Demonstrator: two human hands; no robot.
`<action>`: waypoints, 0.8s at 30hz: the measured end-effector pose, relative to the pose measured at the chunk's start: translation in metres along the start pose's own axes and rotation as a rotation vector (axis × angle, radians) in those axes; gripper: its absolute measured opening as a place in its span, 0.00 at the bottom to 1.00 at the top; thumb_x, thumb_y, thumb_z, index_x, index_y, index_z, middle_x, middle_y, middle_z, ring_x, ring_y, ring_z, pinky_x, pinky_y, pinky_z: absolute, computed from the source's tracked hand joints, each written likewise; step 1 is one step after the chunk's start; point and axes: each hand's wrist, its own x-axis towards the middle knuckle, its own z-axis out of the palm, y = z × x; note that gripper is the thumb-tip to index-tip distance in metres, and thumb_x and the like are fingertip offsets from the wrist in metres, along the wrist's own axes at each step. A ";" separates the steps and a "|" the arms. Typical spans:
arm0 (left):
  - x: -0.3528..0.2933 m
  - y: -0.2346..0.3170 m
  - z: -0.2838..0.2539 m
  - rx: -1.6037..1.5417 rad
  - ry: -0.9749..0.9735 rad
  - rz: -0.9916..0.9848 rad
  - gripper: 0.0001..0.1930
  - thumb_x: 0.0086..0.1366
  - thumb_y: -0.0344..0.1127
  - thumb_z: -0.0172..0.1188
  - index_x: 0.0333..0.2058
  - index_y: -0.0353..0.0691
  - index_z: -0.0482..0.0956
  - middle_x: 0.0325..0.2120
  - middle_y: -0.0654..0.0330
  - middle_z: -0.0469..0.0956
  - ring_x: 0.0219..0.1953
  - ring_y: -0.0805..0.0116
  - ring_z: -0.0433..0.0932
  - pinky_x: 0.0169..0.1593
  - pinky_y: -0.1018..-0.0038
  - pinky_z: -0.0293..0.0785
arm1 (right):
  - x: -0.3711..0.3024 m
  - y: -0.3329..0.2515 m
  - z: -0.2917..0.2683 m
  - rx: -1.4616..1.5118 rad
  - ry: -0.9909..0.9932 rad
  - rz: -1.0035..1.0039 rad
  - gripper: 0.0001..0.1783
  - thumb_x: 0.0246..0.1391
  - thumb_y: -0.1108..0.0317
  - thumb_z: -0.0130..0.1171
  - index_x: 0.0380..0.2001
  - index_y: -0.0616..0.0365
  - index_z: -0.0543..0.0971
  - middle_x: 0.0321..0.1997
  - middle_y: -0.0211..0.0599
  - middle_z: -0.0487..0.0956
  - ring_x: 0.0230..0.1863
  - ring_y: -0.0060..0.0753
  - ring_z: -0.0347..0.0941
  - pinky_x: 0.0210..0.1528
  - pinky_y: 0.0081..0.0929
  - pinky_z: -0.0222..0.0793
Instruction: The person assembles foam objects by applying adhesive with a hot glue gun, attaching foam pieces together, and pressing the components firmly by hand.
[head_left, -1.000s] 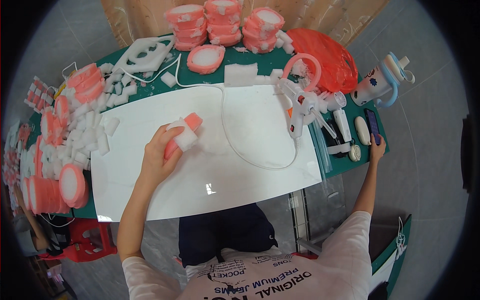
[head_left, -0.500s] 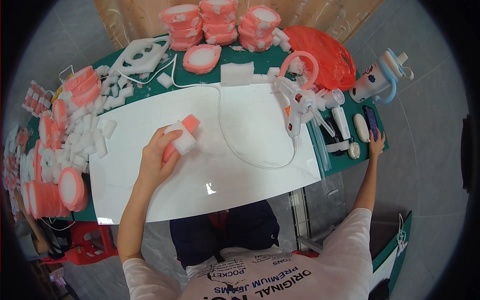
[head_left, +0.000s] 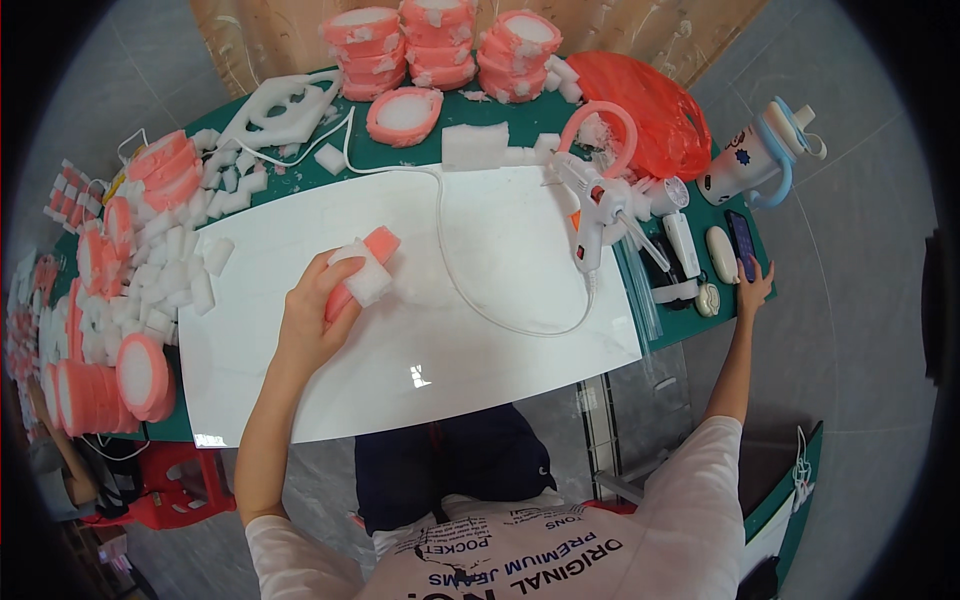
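Above the white board (head_left: 480,370), my left hand (head_left: 312,315) is closed around a pink foam piece (head_left: 381,243) with a white foam block (head_left: 372,284) against it. Fingers and foam hide much of the pink piece. At the far right edge of the table, my right hand (head_left: 755,290) lies with its fingers apart at the near end of a dark phone (head_left: 739,236). A pale oval case (head_left: 720,255) and a small round cream item (head_left: 708,300) sit just left of that hand.
A white glue gun (head_left: 590,225) rests at the board's right side, its cord looping over the board. Loose white foam blocks (head_left: 160,280) heap up at left. Pink foam rings (head_left: 440,45) stand stacked behind. A bottle (head_left: 745,160) and a red plastic bag (head_left: 645,110) occupy the back right.
Both hands stay in almost the same place, the left still gripping the foam and the right still at the phone. My legs have shifted slightly under the table.
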 end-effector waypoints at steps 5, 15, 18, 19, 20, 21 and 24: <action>0.001 0.002 -0.001 -0.014 -0.009 -0.022 0.23 0.46 0.22 0.56 0.43 0.45 0.66 0.39 0.49 0.70 0.35 0.52 0.73 0.36 0.72 0.71 | 0.001 0.003 0.001 -0.043 -0.062 -0.061 0.22 0.42 0.45 0.55 0.44 0.27 0.71 0.63 0.31 0.49 0.60 0.53 0.47 0.53 0.57 0.47; 0.000 0.001 -0.003 -0.031 0.002 -0.019 0.23 0.46 0.21 0.56 0.43 0.44 0.66 0.38 0.49 0.70 0.35 0.52 0.73 0.36 0.72 0.70 | -0.009 -0.039 -0.043 0.161 0.427 0.224 0.18 0.51 0.58 0.45 0.44 0.53 0.70 0.54 0.40 0.63 0.52 0.44 0.60 0.51 0.44 0.53; 0.002 0.001 0.000 -0.040 0.004 -0.016 0.23 0.46 0.21 0.56 0.44 0.43 0.66 0.37 0.49 0.70 0.35 0.52 0.73 0.37 0.72 0.70 | -0.032 -0.085 -0.086 0.356 0.620 0.311 0.15 0.52 0.65 0.44 0.41 0.59 0.70 0.45 0.45 0.67 0.45 0.41 0.64 0.47 0.33 0.58; 0.002 0.001 0.000 -0.039 0.008 -0.013 0.23 0.46 0.21 0.56 0.44 0.43 0.66 0.37 0.48 0.70 0.35 0.52 0.73 0.37 0.72 0.70 | -0.045 -0.108 -0.099 0.528 0.741 0.222 0.13 0.52 0.67 0.43 0.39 0.61 0.70 0.40 0.44 0.68 0.42 0.37 0.66 0.45 0.31 0.59; 0.001 -0.002 0.002 -0.040 0.008 -0.011 0.23 0.47 0.21 0.56 0.44 0.43 0.65 0.37 0.48 0.70 0.35 0.52 0.73 0.38 0.72 0.69 | -0.067 -0.145 -0.115 0.690 0.715 0.118 0.11 0.51 0.71 0.43 0.36 0.63 0.70 0.38 0.43 0.68 0.41 0.35 0.65 0.43 0.28 0.59; 0.000 -0.002 0.002 -0.038 0.003 -0.010 0.23 0.47 0.21 0.56 0.44 0.43 0.65 0.37 0.48 0.70 0.35 0.52 0.73 0.38 0.72 0.69 | -0.093 -0.185 -0.128 0.855 0.679 0.015 0.09 0.50 0.74 0.42 0.33 0.65 0.70 0.35 0.41 0.68 0.40 0.32 0.64 0.42 0.25 0.59; -0.003 -0.003 0.000 -0.034 0.010 -0.011 0.23 0.47 0.21 0.56 0.44 0.43 0.65 0.37 0.48 0.70 0.36 0.53 0.72 0.38 0.72 0.69 | -0.168 -0.264 -0.161 1.080 0.345 -0.484 0.06 0.49 0.75 0.45 0.29 0.65 0.70 0.34 0.42 0.68 0.35 0.30 0.65 0.37 0.27 0.63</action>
